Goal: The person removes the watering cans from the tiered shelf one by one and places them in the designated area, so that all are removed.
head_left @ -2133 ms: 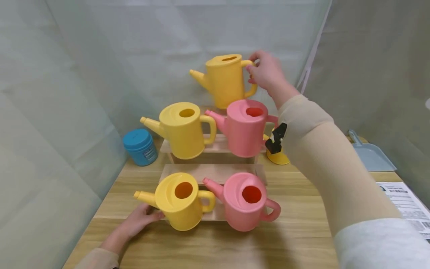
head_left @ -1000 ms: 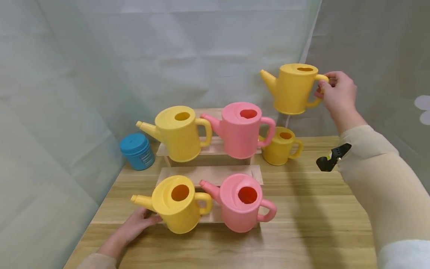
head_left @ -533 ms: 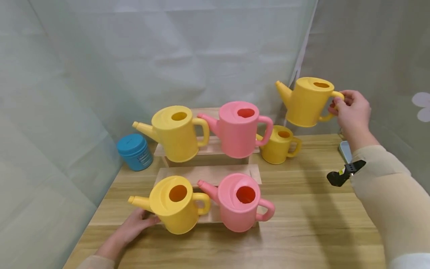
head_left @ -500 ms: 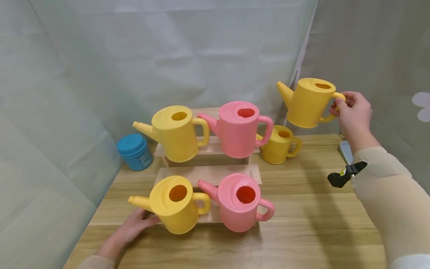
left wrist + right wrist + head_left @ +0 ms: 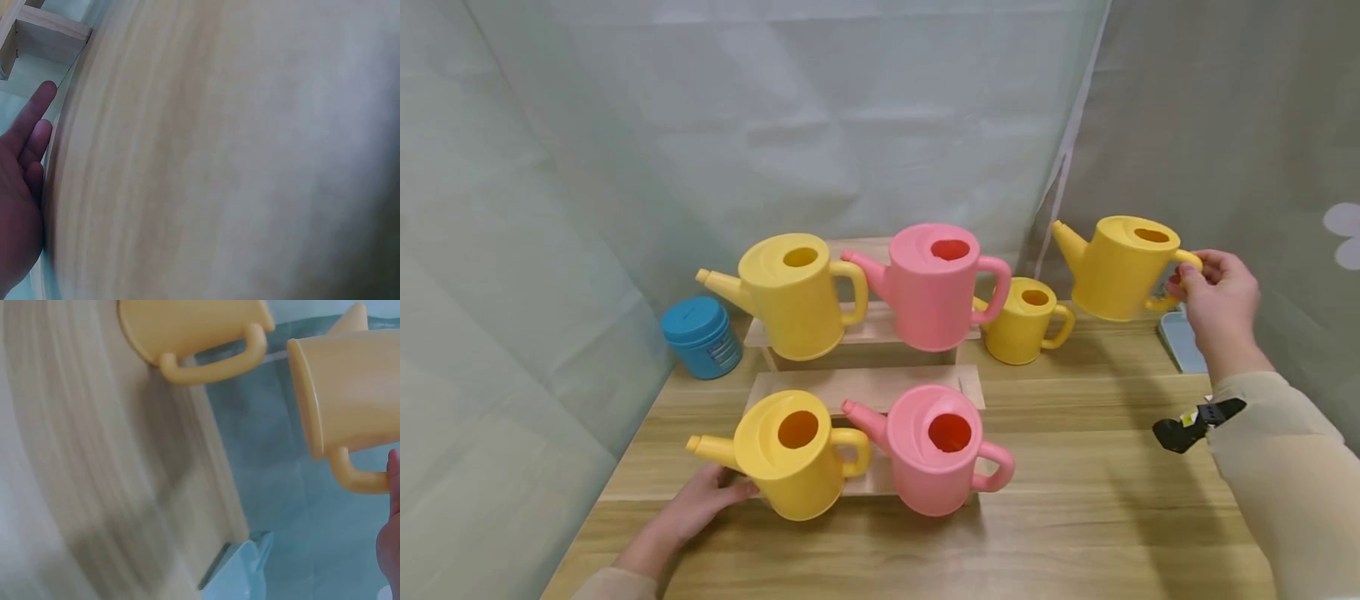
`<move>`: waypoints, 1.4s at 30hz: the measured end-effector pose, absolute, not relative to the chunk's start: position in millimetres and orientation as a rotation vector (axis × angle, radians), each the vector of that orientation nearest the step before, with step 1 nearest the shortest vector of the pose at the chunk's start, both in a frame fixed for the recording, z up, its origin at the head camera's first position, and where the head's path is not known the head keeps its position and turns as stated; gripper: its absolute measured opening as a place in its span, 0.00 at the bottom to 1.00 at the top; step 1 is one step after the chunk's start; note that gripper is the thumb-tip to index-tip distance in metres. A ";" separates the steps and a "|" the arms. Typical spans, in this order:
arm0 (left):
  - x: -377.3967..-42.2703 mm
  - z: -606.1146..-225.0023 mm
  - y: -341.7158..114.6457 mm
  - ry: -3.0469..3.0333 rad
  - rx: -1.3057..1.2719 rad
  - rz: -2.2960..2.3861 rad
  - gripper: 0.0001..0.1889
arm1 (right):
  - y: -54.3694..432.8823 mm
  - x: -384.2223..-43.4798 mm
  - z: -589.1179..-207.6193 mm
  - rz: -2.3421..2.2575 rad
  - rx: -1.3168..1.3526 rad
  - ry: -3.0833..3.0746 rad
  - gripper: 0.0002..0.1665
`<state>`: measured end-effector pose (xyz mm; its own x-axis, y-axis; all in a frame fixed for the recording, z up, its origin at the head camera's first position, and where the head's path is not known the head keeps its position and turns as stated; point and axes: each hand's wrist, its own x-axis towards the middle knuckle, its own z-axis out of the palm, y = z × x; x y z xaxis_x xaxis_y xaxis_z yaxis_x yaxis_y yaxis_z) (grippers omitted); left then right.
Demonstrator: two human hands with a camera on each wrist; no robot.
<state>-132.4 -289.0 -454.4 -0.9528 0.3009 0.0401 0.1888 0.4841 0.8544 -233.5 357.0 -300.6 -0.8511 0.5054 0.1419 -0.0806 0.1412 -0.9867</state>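
My right hand grips the handle of a yellow watering can in the air at the right; its spout points left. In the right wrist view this watering can hangs off the table, with the hand at its handle. My left hand rests on the table by the left end of a stepped wooden shelf, below the spout of the front yellow watering can. In the left wrist view the left hand's fingers extend loosely near the shelf's wooden end.
A pink watering can sits beside the front yellow one. On the upper step are another yellow and pink can. A yellow can stands on the table behind, right. A blue jar and pale blue dustpan flank the shelf.
My right hand has carried the yellow watering can from above the shelf's top out to the right, then lower. My left hand has stayed by the shelf.
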 end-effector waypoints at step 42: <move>-129.7 -452.8 -288.9 2.632 0.352 1.417 0.24 | 372.4 -224.1 -393.6 1.468 -0.603 -2.319 0.31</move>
<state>-129.7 -288.9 -452.8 -0.9641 0.2654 -0.0054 0.1416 0.5313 0.8353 -224.1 372.4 -393.6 -0.8559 0.5147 0.0500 0.1748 0.3791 -0.9087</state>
